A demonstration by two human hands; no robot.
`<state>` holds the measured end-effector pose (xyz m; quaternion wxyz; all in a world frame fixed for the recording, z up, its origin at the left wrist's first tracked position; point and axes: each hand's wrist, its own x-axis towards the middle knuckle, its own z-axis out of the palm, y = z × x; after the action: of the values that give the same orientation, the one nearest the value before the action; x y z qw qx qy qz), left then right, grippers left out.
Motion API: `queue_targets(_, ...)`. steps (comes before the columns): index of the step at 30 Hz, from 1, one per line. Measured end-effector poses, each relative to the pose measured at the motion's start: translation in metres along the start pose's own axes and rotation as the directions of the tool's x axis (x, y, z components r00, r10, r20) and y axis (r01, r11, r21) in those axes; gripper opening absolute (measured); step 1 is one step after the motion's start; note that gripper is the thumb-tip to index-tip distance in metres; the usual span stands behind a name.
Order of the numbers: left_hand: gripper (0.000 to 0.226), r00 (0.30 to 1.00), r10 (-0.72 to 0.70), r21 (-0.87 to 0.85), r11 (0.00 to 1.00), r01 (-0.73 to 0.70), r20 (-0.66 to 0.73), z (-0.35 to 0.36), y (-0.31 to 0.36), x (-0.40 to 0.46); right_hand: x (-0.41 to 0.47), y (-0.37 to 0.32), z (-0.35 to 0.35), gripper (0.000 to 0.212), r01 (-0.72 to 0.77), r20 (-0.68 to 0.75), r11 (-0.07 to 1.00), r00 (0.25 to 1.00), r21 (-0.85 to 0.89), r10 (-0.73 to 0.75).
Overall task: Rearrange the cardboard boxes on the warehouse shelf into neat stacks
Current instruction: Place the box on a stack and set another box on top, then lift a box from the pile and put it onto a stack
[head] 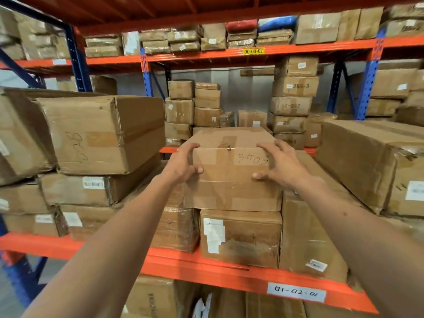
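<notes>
Head view: two bare forearms reach forward over the orange front beam (206,269) of the warehouse shelf, which carries a white label reading 01-02-01 (296,292). The left hand (183,164) and right hand (278,165) grip the near upper corners of a cardboard box marked 3503 (231,177), fingers (191,146) curled over its top edge and thumbs pressed to its front face, so both hands are closed on the box. This box sits on top of a lower box with white stickers (241,237), which rests on the shelf. Touching its right side stands a tall box (309,237); further right lies a long box (367,164). To the left, a dented box with handwriting (103,134) tops a stack of flatter ones. Behind, across the gap, smaller boxes are stacked in columns, one marked 255-3 (296,86). Above, an upper beam bears a yellow tag 00-03-01 (253,51).
</notes>
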<state>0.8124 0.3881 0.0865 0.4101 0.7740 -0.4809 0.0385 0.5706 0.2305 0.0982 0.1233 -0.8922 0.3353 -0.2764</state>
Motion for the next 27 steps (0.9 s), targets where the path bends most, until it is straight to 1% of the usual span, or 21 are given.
queue_targets(2,0.075,0.999,0.030,0.015,0.999,-0.030,0.013,0.001,-0.004,0.004,0.001,0.001,0.011,0.086,-0.006,-0.123,1.000,0.992,-0.013,0.005)
queue_targets(4,0.074,0.997,0.069,0.028,0.997,-0.069,0.020,0.002,-0.009,0.006,-0.001,0.002,0.018,0.081,-0.020,-0.185,1.000,0.982,0.011,0.022)
queue_targets(6,0.074,0.996,0.081,0.038,0.996,-0.082,0.022,0.002,-0.013,0.007,0.000,0.002,0.022,0.080,-0.028,-0.181,0.999,0.983,0.032,0.033)
queue_targets(9,0.075,0.997,0.058,0.037,0.998,-0.059,0.041,0.002,-0.015,0.010,-0.001,-0.004,0.021,0.079,-0.060,-0.183,0.997,0.981,0.055,0.069)
queue_targets(11,0.076,0.996,0.071,0.040,0.997,-0.073,0.054,0.001,-0.015,0.010,-0.002,-0.012,0.019,0.078,-0.088,-0.176,0.995,0.980,0.039,0.094)
queue_targets(13,0.078,0.992,0.084,0.028,0.996,-0.087,0.098,-0.001,-0.018,0.011,-0.002,-0.024,0.019,0.078,-0.155,-0.149,0.987,0.978,-0.031,0.148)
queue_targets(15,0.082,0.977,0.103,0.051,0.992,-0.114,0.187,-0.011,-0.025,0.010,0.002,-0.041,0.020,0.078,-0.253,-0.123,0.953,0.964,-0.169,0.234)
queue_targets(16,0.083,0.966,0.129,0.058,0.988,-0.145,0.223,-0.021,-0.031,0.009,0.005,-0.053,0.021,0.079,-0.289,-0.128,0.929,0.956,-0.233,0.265)
queue_targets(17,0.085,0.960,0.163,0.057,0.982,-0.180,0.227,-0.034,-0.037,0.007,0.008,-0.067,0.022,0.080,-0.316,-0.143,0.913,0.947,-0.257,0.288)
queue_targets(18,0.084,0.960,0.211,0.053,0.973,-0.224,0.184,-0.051,-0.044,0.004,0.012,-0.084,0.024,0.081,-0.333,-0.159,0.911,0.940,-0.243,0.301)
queue_targets(20,0.071,0.943,0.333,0.040,0.942,-0.333,0.023,-0.090,-0.061,0.000,0.023,-0.125,0.032,0.081,-0.313,-0.192,0.941,0.939,-0.130,0.286)
queue_targets(21,0.064,0.916,0.395,0.029,0.919,-0.394,-0.065,-0.112,-0.070,-0.001,0.031,-0.148,0.038,0.079,-0.277,-0.227,0.960,0.939,-0.048,0.260)
queue_targets(23,0.056,0.837,0.478,0.030,0.872,-0.489,-0.265,-0.157,-0.088,-0.003,0.049,-0.196,0.052,0.074,-0.161,-0.320,0.980,0.928,0.115,0.190)
queue_targets(24,0.056,0.790,0.487,0.067,0.863,-0.501,-0.372,-0.177,-0.101,-0.002,0.057,-0.221,0.058,0.071,-0.083,-0.357,0.979,0.923,0.185,0.146)
queue_targets(25,0.061,0.748,0.478,0.120,0.868,-0.481,-0.462,-0.195,-0.116,-0.001,0.064,-0.247,0.065,0.069,-0.001,-0.377,0.970,0.922,0.242,0.094)
queue_targets(26,0.069,0.722,0.444,0.159,0.889,-0.429,-0.531,-0.210,-0.134,-0.001,0.069,-0.272,0.072,0.069,0.076,-0.374,0.958,0.927,0.277,0.035)
queue_targets(27,0.081,0.720,0.383,0.161,0.919,-0.360,-0.579,-0.223,-0.155,0.000,0.074,-0.298,0.077,0.070,0.139,-0.358,0.948,0.933,0.286,-0.029)
